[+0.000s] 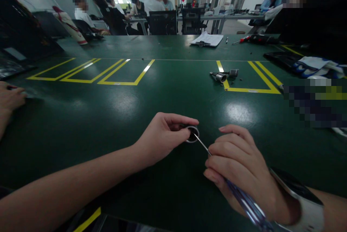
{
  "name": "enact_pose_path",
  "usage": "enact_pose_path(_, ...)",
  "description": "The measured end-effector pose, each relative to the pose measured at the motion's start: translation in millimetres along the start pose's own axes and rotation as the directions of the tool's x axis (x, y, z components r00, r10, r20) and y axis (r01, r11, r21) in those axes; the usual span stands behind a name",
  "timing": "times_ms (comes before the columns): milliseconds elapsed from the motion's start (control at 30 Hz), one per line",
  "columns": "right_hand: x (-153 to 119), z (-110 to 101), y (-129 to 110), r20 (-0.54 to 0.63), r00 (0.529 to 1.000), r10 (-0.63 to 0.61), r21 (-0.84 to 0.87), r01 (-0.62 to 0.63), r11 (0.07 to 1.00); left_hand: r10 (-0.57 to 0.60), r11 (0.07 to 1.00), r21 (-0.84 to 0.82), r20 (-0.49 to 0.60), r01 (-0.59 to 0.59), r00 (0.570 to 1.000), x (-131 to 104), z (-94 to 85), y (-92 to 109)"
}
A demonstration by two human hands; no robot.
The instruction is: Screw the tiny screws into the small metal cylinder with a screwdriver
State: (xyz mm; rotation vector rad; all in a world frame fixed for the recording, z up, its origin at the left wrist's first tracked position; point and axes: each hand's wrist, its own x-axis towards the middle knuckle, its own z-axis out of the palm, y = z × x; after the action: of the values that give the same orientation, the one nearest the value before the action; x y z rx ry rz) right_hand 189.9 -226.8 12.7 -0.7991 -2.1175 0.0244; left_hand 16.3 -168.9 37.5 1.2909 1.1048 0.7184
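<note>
My left hand (165, 136) is closed, thumb and fingers pinching a small round metal part (197, 129) with an open, ring-like end. In my right hand (237, 163) is a screwdriver (245, 197) with a clear bluish handle and a thin metal shaft. The shaft slants up to the left, and its tip reaches into the mouth of the metal part. How deep the tip sits, and whether it touches a screw, cannot be made out. The back of the metal part is hidden behind my left fingers.
Similar small metal parts (221, 77) lie by yellow tape outlines (252, 90) on the green table (108, 123). Farther back are a clipboard with papers (208, 39) and a red-handled screwdriver (241, 39). Another person's hand (12, 96) rests at the left; gloves (318, 66) lie right.
</note>
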Motion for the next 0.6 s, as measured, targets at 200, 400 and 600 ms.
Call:
enact_pose_path(200, 0.2, -0.8, 0.3, -0.006, 1.000, -0.011, 0.016, 0.011, 1.000, -0.033, 0.999, -0.018, 0.002, 0.033, 0.999, 1.0, 0.4, 0.5)
enact_pose_path(400, 1.6, -1.0, 0.5, 0.009, 1.000, -0.008, 0.007, 0.008, 1.000, -0.047, 0.998, -0.038, 0.006, 0.047, 0.999, -0.2, 1.7, 3.3)
enact_pose_path(600, -1.0, -1.0, 0.0, 0.028, 1.000, -0.013, 0.027, 0.012, 1.000, -0.031, 0.999, -0.020, 0.011, 0.031, 0.999, -0.3, 2.5, 2.9)
